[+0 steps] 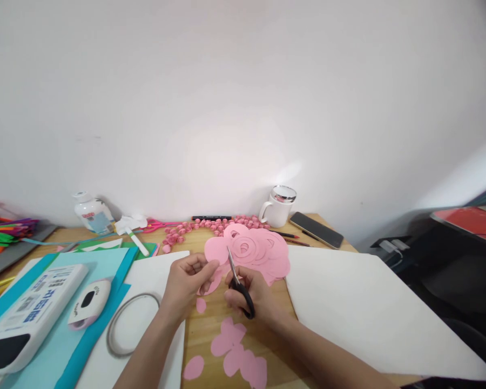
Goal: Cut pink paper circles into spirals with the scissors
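A round piece of pink paper point(215, 250) is pinched between the thumb and fingers of my left hand point(188, 281). My right hand point(256, 294) grips black-handled scissors point(247, 300), blades pointing up and away. The blades lie at the right edge of the pink round; whether they are parted I cannot tell. Just beyond both hands spreads a heap of pink paper cutouts point(273, 262), several with rings or spirals in them. Small pink oval pieces point(229, 339) lie on the wooden table point(204, 337) nearer to me, some overlapping.
Rolled pink paper buds point(210, 223) line the back, near a white mug point(278, 208) and a phone point(316, 229). White sheets point(360, 308) lie right. On the left are a tape ring point(114, 329), a correction-tape-like device point(89, 303), a white box point(40, 308) and a bottle point(93, 213).
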A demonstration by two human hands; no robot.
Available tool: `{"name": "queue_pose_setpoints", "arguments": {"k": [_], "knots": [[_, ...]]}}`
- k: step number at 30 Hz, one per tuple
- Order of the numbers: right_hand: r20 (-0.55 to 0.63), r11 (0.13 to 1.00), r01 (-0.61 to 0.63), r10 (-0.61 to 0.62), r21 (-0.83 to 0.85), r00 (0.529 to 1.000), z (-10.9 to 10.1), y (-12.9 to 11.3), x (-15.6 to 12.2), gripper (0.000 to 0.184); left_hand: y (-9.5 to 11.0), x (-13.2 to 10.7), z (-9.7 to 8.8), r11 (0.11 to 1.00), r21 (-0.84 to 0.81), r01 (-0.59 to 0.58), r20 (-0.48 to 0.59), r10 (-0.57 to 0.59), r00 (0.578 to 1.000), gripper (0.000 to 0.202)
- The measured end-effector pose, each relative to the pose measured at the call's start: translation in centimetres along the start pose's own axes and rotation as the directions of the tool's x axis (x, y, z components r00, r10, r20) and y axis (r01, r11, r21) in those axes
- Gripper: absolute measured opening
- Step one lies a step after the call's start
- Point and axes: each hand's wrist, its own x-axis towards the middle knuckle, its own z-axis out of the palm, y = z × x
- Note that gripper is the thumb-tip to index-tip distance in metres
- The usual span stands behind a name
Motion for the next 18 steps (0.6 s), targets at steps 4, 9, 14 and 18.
{"name": "queue_pose_setpoints", "arguments": {"k": [4,9,14,18], "knots": [[-0.013,0.999,-0.001,0.002,0.046,1.0,0.3,0.3,-0.2,0.015,-0.2,0.1,-0.1,0.995,-0.069,-0.068,-0.087,0.062,0.994,0.023],[0.027,0.996,0.036,-0.038,0.087,0.999,0.4,0.9,-0.4,0.014,0.1,-0.2,0.5,0.998,0.001,-0.06,-0.04,0.06,0.997,0.023],[0.114,0.994,0.023,-0.036,0.109,0.993,0.2,1.2,-0.5,0.018,0.1,-0.5,0.8,0.992,0.115,-0.045,-0.029,0.049,0.998,0.03],[0.128,0.994,0.049,-0.062,0.097,0.99,0.0,0.5,-0.3,0.03,-0.2,-0.3,0.3,0.979,0.202,-0.036,0.053,0.026,0.998,0.033]]}}
